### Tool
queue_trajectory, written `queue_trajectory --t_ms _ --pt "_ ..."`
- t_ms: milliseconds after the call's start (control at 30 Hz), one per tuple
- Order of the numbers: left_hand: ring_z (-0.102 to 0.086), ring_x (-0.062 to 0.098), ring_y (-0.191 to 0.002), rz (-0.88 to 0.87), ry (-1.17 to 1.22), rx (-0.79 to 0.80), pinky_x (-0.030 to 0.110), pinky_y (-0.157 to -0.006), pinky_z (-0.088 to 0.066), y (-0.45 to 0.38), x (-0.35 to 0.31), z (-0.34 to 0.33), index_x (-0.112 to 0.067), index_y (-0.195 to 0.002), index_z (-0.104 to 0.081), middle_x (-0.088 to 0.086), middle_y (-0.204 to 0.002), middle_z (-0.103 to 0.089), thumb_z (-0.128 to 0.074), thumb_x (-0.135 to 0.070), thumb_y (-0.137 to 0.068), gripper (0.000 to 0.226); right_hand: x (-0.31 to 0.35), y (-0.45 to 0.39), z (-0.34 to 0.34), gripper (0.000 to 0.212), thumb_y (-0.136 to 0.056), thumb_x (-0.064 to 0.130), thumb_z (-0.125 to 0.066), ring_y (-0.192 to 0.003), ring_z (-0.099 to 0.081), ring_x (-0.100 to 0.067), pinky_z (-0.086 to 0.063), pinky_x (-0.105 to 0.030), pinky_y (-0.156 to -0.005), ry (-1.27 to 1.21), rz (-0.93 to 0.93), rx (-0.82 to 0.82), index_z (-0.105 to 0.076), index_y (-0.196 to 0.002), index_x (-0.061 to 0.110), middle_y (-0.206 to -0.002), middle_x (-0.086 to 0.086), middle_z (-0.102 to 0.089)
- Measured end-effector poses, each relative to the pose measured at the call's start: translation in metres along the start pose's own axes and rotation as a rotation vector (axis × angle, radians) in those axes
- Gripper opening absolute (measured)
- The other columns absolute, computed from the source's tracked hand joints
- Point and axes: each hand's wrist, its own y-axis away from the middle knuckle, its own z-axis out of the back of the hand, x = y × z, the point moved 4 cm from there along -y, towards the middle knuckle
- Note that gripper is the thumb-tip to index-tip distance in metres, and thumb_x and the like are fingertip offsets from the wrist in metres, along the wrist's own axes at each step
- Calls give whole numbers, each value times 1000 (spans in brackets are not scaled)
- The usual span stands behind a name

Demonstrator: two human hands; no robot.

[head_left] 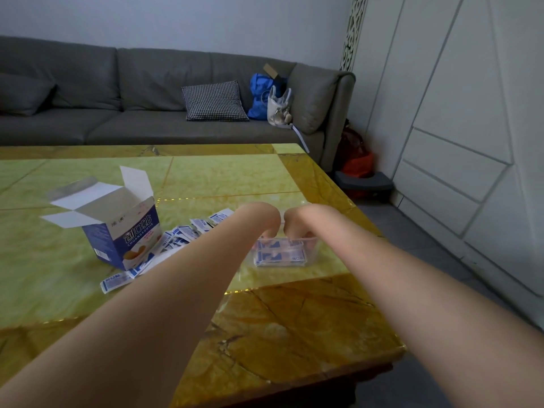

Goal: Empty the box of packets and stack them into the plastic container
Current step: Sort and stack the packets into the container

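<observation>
A blue and white cardboard box (122, 231) stands on the table with its top flaps open. Several blue and white packets (182, 235) lie scattered beside and in front of it. To the right sits a clear plastic container (312, 254) with a stack of packets (279, 256) inside. My left hand (262, 216) and my right hand (306, 220) both reach down into the container from above, fingers bent downward onto the stack. The fingertips are hidden behind the rim and the hands, so any grip on the packets cannot be made out.
The table (294, 334) has a glossy yellow-green marble top; its right edge runs close to the container. Behind it stands a grey sofa (147, 113) with a checked cushion (215, 101) and bags (270, 98). A red bag (356, 160) lies on the floor at the right.
</observation>
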Motion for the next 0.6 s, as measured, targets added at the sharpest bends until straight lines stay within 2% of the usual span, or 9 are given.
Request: queue_trajectory --t_ms 67,133,200,233,333,400,500,567,600 --pt "-49 18 -58 -3 -26 -2 27 -66 -41 2 -1 1 -3 -65 -45 4 -66 -48 -49 -2 -86 22 1 -1 0 17 -94 3 -35 -60 -42 -16 -33 -24 -51 12 -9 4 -50 -101 7 -71 -6 -40" --pt "-47 17 -64 -23 -36 -40 25 -70 -39 6 -2 4 -4 -82 -55 3 -65 -43 -46 -4 -89 11 1 -1 0 25 -93 2 -34 -57 -38 -15 -32 -23 -52 12 -8 19 -49 -113 5 -74 -7 -43" --pt "-46 17 -63 -30 -20 -67 24 -71 -39 8 -2 8 -5 -101 -58 3 -65 -41 -42 -3 -90 20 1 1 2 37 -94 0 -32 -56 -36 -14 -31 -23 -51 2 2 35 -42 -129 -1 -82 -9 -48" --pt "-48 18 -65 -22 -9 -70 25 -72 -39 9 -2 9 -7 -97 -58 4 -66 -42 -40 -3 -91 19 1 2 3 38 -95 0 -31 -55 -33 -13 -30 -24 -50 6 8 39 -40 -132 -2 -79 -6 -45" --pt "-49 20 -70 5 -19 -43 26 -74 -40 11 -4 9 -7 -67 -46 5 -67 -43 -36 -5 -94 28 2 6 6 26 -96 0 -30 -54 -30 -13 -27 -22 -49 42 7 38 -46 -117 4 -69 -3 -34" --pt "-45 18 -64 -3 -79 -46 27 -76 -38 14 -8 9 -9 -63 -40 4 -67 -40 -35 -5 -93 31 2 9 4 28 -97 3 -30 -59 -42 -15 -30 -22 -51 38 2 46 -47 -119 3 -75 -6 -44" --pt "-46 22 -83 -34 -124 -29 27 -78 -37 13 -9 6 -5 -71 -44 4 -69 -38 -35 -6 -93 24 1 9 1 25 -98 9 -33 -86 -61 -23 -36 -22 -56 49 11 81 -54 -109 1 -116 -16 -60" --pt "-45 22 -86 -63 -118 22 28 -79 -38 14 -8 4 -4 -84 -47 4 -70 -40 -36 -8 -93 15 1 7 -1 23 -98 9 -35 -79 -59 -22 -39 -23 -58 44 9 97 -55 -105 1 -124 -18 -58" --pt "-46 23 -85 -77 -115 42 28 -79 -38 15 -8 4 -4 -84 -47 4 -70 -41 -36 -9 -92 15 0 6 -1 21 -98 10 -36 -88 -61 -23 -41 -24 -61 33 4 97 -55 -101 2 -125 -19 -57"
